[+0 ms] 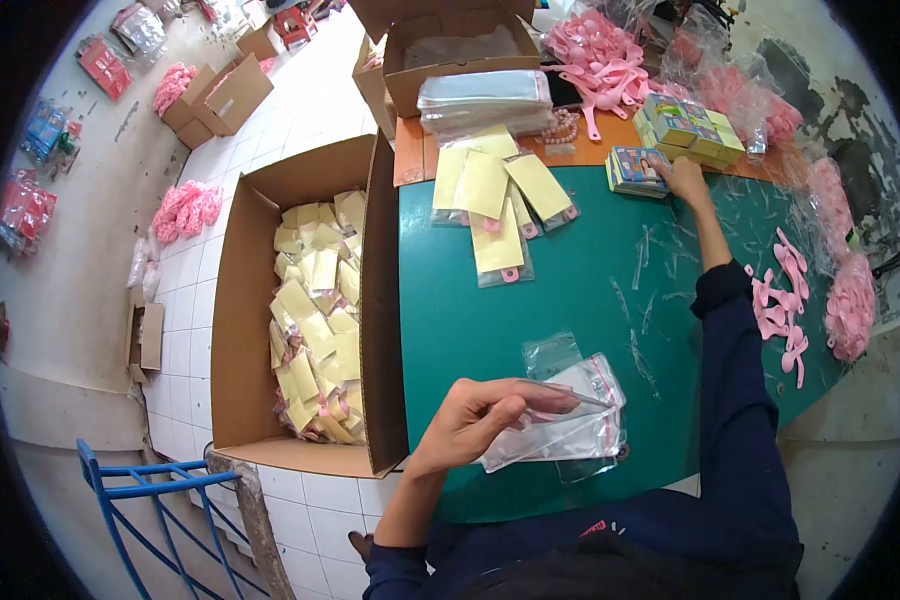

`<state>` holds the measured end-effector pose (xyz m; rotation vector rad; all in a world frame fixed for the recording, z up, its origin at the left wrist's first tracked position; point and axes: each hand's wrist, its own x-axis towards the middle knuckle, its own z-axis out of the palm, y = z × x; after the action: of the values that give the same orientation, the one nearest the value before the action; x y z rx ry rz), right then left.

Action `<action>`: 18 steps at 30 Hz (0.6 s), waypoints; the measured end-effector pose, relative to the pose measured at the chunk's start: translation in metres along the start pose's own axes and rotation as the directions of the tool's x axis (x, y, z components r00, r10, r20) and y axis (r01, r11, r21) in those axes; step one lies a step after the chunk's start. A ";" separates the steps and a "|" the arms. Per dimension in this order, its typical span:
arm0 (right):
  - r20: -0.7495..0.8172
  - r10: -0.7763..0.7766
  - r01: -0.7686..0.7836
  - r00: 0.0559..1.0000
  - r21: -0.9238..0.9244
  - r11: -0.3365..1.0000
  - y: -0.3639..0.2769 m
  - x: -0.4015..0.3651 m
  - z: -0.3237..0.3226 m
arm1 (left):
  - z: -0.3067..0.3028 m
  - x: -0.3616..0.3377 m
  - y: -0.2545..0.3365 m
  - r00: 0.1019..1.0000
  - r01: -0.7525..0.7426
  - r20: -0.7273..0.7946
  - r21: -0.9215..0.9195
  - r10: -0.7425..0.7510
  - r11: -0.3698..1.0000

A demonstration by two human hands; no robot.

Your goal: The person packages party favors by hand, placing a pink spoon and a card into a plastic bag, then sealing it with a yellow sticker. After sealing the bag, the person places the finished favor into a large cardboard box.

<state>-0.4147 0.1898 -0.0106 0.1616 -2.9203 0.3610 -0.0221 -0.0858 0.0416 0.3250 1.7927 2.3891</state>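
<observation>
My left hand (pixel 475 418) is closed on a clear plastic bag (pixel 555 398) with something pink showing in it, tilted above a pile of flat clear bags (pixel 592 435) on the green table. Far out at the table's back edge, my right hand (pixel 684 182) has its fingers at the top corner of a stack of printed cards (pixel 634 170). Behind that stack, more bundled cards (pixel 692 130) with yellow edges stand piled up. Packed bags with yellow cards (pixel 485 190) lie in an overlapping heap at the back left of the table.
A large open carton (pixel 385 300) left of the table holds many packed yellow cards. Pink plastic spoons (pixel 785 300) lie at the right, with more pink pieces (pixel 605 65) at the back. Plastic scraps (pixel 642 330) litter the green tabletop (pixel 440 350). A blue metal rack (pixel 150 490) stands lower left.
</observation>
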 end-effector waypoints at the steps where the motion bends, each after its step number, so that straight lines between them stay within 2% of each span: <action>1: -0.019 0.048 -0.047 0.999 0.013 0.999 -0.008 -0.007 0.000 | -0.003 0.000 -0.005 1.000 -0.005 0.015 -0.013 0.005 1.000; 4: -0.348 -0.138 0.106 0.927 -0.109 0.988 -0.011 -0.020 0.005 | -0.006 0.004 -0.008 0.999 0.044 0.014 -0.027 -0.044 0.999; 5: -0.392 -0.120 0.097 0.912 -0.078 0.992 0.001 -0.009 0.017 | -0.002 0.009 -0.008 0.998 -0.059 0.012 -0.068 0.060 0.996; 8: -0.336 -0.133 0.187 0.932 0.134 0.973 0.009 -0.003 0.012 | 0.003 0.011 -0.004 0.994 0.092 -0.043 -0.114 -0.098 0.989; 11: -0.256 0.080 -0.055 0.963 0.103 0.993 -0.019 -0.028 -0.013 | 0.007 0.012 -0.002 0.983 0.169 -0.042 -0.154 -0.177 0.973; 14: -0.372 -0.059 0.069 0.926 0.013 0.998 -0.007 -0.026 -0.001 | 0.010 0.014 0.001 0.985 0.167 -0.027 -0.112 -0.171 0.980; 17: -0.454 -0.069 0.086 0.888 0.017 0.996 -0.009 -0.030 -0.008 | 0.002 0.026 0.010 0.977 0.211 -0.037 0.101 -0.208 0.972; 18: -0.376 -0.051 0.120 0.925 0.162 0.980 -0.011 -0.037 -0.013 | 0.000 0.029 0.013 0.976 0.219 -0.032 0.092 -0.217 0.971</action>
<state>-0.3747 0.1855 -0.0029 0.2204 -2.4966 0.5767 -0.0503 -0.0829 0.0564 0.1047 1.8486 2.1709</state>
